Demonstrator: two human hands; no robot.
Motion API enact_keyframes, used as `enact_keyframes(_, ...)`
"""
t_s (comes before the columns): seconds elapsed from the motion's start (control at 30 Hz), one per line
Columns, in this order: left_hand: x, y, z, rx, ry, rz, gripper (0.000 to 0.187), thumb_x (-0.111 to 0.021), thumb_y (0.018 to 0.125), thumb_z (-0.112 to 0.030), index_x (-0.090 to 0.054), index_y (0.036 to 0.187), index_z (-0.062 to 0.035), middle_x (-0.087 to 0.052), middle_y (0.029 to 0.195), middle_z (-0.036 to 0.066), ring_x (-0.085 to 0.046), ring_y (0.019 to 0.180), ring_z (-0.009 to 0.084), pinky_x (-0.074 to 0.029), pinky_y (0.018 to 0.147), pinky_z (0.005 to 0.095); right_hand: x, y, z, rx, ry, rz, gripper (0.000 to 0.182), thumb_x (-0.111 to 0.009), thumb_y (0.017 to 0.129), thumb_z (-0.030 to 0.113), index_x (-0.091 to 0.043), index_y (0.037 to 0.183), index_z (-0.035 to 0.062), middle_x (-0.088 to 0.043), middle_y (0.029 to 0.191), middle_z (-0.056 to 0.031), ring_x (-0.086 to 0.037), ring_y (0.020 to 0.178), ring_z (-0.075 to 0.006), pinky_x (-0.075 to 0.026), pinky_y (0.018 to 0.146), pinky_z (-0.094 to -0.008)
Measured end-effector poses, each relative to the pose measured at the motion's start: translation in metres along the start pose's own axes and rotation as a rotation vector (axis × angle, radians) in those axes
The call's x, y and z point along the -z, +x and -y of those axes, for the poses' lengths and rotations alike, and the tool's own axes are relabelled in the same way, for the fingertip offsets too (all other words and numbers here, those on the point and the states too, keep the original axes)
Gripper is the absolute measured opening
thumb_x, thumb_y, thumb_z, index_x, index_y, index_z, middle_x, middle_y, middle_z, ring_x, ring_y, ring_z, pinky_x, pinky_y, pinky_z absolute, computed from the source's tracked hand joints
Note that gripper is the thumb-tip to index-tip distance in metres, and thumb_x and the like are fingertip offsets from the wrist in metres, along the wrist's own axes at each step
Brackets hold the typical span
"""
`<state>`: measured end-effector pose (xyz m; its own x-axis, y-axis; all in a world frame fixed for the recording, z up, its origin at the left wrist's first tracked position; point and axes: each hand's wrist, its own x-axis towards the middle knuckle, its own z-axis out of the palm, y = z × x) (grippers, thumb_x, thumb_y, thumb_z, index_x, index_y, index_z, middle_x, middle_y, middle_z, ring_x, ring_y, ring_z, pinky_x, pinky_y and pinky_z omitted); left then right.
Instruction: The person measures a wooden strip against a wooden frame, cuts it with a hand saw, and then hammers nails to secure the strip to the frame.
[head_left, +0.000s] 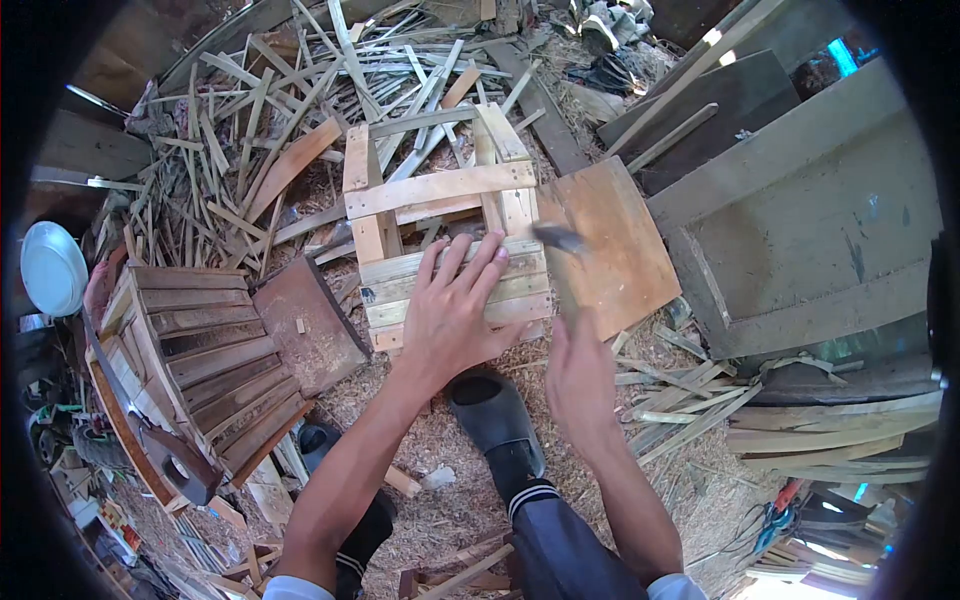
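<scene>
A small slatted wooden frame (440, 205), like a little stool or chair, stands before me on the littered ground. Pale slats (400, 288) cover its near side, while the far part shows open gaps between crosspieces. My left hand (452, 300) lies spread over these slats, fingertips at the uppermost one. At the frame's right corner, my right hand (582, 375) is wrapped round the handle of a hammer (560, 238). The hammer's dark head is smeared by motion and overlaps the edge of the top slat in this view.
Loose wood strips (400, 75) are heaped behind the frame. A plywood sheet (615, 250) lies to its right, beside a large wooden panel (810, 210). At left stand a slatted wooden piece (215, 350) and a handsaw (165, 450). My shoe (490, 410) is close below the frame.
</scene>
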<state>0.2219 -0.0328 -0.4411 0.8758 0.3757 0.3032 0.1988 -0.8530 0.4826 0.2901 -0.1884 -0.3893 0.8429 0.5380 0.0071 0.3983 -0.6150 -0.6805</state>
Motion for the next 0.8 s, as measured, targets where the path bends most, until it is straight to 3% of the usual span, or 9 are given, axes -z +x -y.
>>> enact_keyframes(0.07,0.0,-0.001,0.001,0.001,-0.002,-0.007,0.069,-0.08,0.057,-0.037,-0.064,0.111,0.0022,-0.056,0.137,0.011,-0.049,0.123,0.0334,-0.034,0.108,0.0484,-0.001,0.011,-0.006,-0.113,-0.248,0.275,0.017,-0.048,0.101,0.014,-0.047,0.099,-0.0029,-0.056,0.066,-0.0242,-0.057,0.059,-0.043,-0.042,0.055,-0.0469)
enact_keyframes(0.2,0.0,0.0,0.0,0.009,-0.015,-0.011,0.067,-0.08,0.058,-0.037,-0.064,0.11,0.0021,-0.056,0.136,0.011,-0.049,0.123,0.0331,-0.034,0.108,0.0483,0.017,0.005,0.019,-0.039,-0.044,0.204,0.017,-0.048,0.101,0.014,-0.047,0.101,-0.0035,-0.056,0.066,-0.025,-0.058,0.061,-0.0447,-0.042,0.056,-0.0483)
enact_keyframes(0.27,0.0,0.0,-0.001,0.012,-0.018,-0.007,0.067,-0.08,0.058,-0.038,-0.064,0.11,0.002,-0.056,0.136,0.011,-0.049,0.123,0.0331,-0.034,0.108,0.0484,0.007,0.0,0.016,-0.051,0.081,0.005,0.017,-0.049,0.1,0.014,-0.048,0.101,-0.0033,-0.058,0.068,-0.0266,-0.059,0.064,-0.0471,-0.042,0.056,-0.0502)
enact_keyframes(0.3,0.001,0.001,-0.001,0.014,-0.015,-0.01,0.067,-0.08,0.059,-0.038,-0.064,0.11,0.0019,-0.056,0.136,0.011,-0.049,0.123,0.0332,-0.034,0.108,0.0485,0.003,0.002,0.008,-0.051,0.083,0.003,0.017,-0.049,0.1,0.014,-0.048,0.101,-0.0033,-0.058,0.068,-0.0266,-0.059,0.064,-0.0471,-0.042,0.056,-0.0502)
enact_keyframes(0.37,0.0,0.0,0.001,0.011,-0.011,-0.011,0.067,-0.08,0.059,-0.038,-0.064,0.11,0.0017,-0.056,0.136,0.011,-0.049,0.123,0.0333,-0.034,0.108,0.0485,-0.003,0.012,-0.01,-0.118,-0.21,0.292,0.018,-0.048,0.1,0.014,-0.048,0.1,-0.003,-0.058,0.068,-0.0267,-0.059,0.064,-0.0467,-0.042,0.056,-0.0505)
enact_keyframes(0.47,-0.001,0.001,0.001,0.011,-0.012,-0.006,0.068,-0.081,0.059,-0.038,-0.064,0.111,0.0014,-0.056,0.137,0.011,-0.049,0.124,0.0334,-0.034,0.108,0.0484,0.013,0.005,0.002,-0.054,-0.09,0.209,0.017,-0.049,0.1,0.015,-0.047,0.099,-0.0026,-0.056,0.067,-0.0277,-0.059,0.065,-0.0472,-0.042,0.056,-0.0508)
enact_keyframes(0.57,-0.001,0.0,0.002,0.014,-0.005,0.004,0.069,-0.081,0.059,-0.038,-0.064,0.112,0.0013,-0.055,0.137,0.011,-0.049,0.125,0.0334,-0.034,0.108,0.0484,0.01,-0.003,0.009,-0.123,0.004,0.094,0.018,-0.048,0.101,0.015,-0.047,0.099,-0.0025,-0.056,0.067,-0.0281,-0.059,0.066,-0.048,-0.041,0.056,-0.0518)
enact_keyframes(0.67,-0.001,-0.001,0.001,0.01,-0.004,0.006,0.068,-0.081,0.059,-0.037,-0.064,0.112,0.0013,-0.055,0.137,0.011,-0.049,0.125,0.0335,-0.034,0.108,0.0486,-0.004,0.01,-0.016,-0.09,-0.21,0.261,0.018,-0.049,0.101,0.016,-0.046,0.099,-0.0021,-0.056,0.066,-0.0279,-0.058,0.066,-0.0492,-0.04,0.056,-0.0524)
enact_keyframes(0.8,0.0,0.0,0.001,0.018,-0.022,0.01,0.069,-0.082,0.058,-0.037,-0.064,0.113,0.0012,-0.055,0.138,0.01,-0.049,0.125,0.0332,-0.034,0.108,0.0485,0.008,0.002,-0.001,-0.044,-0.067,0.182,0.019,-0.049,0.101,0.017,-0.046,0.098,-0.0019,-0.056,0.066,-0.0285,-0.057,0.067,-0.0512,-0.039,0.057,-0.0537)
